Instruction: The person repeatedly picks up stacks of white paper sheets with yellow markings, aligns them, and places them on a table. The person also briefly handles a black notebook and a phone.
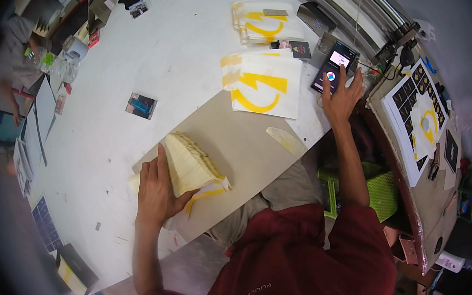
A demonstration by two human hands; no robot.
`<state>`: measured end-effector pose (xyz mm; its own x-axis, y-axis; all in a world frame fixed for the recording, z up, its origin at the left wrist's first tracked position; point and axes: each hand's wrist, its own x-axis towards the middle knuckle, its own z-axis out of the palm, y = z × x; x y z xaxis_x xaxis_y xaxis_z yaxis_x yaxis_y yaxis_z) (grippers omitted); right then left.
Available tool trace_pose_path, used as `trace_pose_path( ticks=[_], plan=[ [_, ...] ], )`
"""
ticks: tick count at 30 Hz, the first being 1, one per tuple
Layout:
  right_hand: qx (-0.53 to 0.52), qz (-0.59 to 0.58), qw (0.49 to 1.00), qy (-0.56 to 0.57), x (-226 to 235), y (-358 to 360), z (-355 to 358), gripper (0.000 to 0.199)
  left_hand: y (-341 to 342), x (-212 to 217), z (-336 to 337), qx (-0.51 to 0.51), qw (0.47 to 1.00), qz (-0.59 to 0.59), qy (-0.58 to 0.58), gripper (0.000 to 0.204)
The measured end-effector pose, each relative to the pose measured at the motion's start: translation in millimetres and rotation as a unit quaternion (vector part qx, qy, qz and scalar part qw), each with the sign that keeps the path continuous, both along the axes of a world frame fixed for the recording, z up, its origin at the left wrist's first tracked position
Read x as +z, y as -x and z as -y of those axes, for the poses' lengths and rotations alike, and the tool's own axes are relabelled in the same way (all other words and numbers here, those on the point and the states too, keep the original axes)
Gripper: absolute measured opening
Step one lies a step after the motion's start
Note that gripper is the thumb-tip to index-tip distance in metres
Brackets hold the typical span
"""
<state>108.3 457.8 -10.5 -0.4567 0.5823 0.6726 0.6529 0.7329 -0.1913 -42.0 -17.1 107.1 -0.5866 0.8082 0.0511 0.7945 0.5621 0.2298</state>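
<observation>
My left hand (156,194) holds a fanned stack of cream, curved-edged sheets (190,163) between thumb and fingers. The stack stands on a grey-brown board (238,130) at the table's near edge. A white sheet with yellow print (207,195) pokes out beside my thumb. My right hand (343,97) reaches to a smartphone (333,68) with a lit screen, its fingers spread and fingertips at the screen. The phone leans by a small box at the table's right side. One loose cream piece (285,141) lies on the board's right part.
White sheets with yellow print (266,87) lie beyond the board, with another pile (267,24) farther back. A metal machine (378,24) borders the far right. A side bench (411,196) carries printed sheets (417,116). A green plastic basket (380,196) sits below. Another person (16,58) is at far left.
</observation>
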Motion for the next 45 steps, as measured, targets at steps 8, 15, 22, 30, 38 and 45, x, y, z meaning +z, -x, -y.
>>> trace_pose_path(
  ticks=[8, 15, 22, 30, 38, 45],
  plan=[
    [0.086, -0.078, 0.991, 0.064, -3.8, -18.3, 54.4, 0.063, -3.6, 4.2, -4.5, -0.021, 0.999, -0.027, -0.007, 0.116],
    [0.061, -0.097, 0.984, 0.14, -27.5, -62.6, 120.7, 0.052, -4.0, 5.7, -4.3, 0.013, 0.999, 0.047, -0.006, 0.101],
    [0.047, -0.133, 0.976, 0.168, -23.4, -69.6, 145.2, 0.046, 3.1, -3.3, 5.7, 0.048, 0.993, 0.055, -0.093, 0.082],
    [0.1, -0.197, 0.956, 0.193, 3.5, -65.0, 149.8, 0.041, 17.8, 3.8, 84.8, 0.29, 0.783, 0.309, -0.456, 0.07],
    [0.222, -0.185, 0.924, 0.251, 11.7, -29.6, 191.6, 0.038, 40.7, -35.5, 224.6, 0.297, 0.513, 0.538, -0.599, 0.056],
    [0.282, -0.149, 0.912, 0.256, -15.6, -26.4, 203.7, 0.042, 65.7, -118.5, 339.1, 0.348, 0.477, 0.536, -0.604, 0.049]
  ],
)
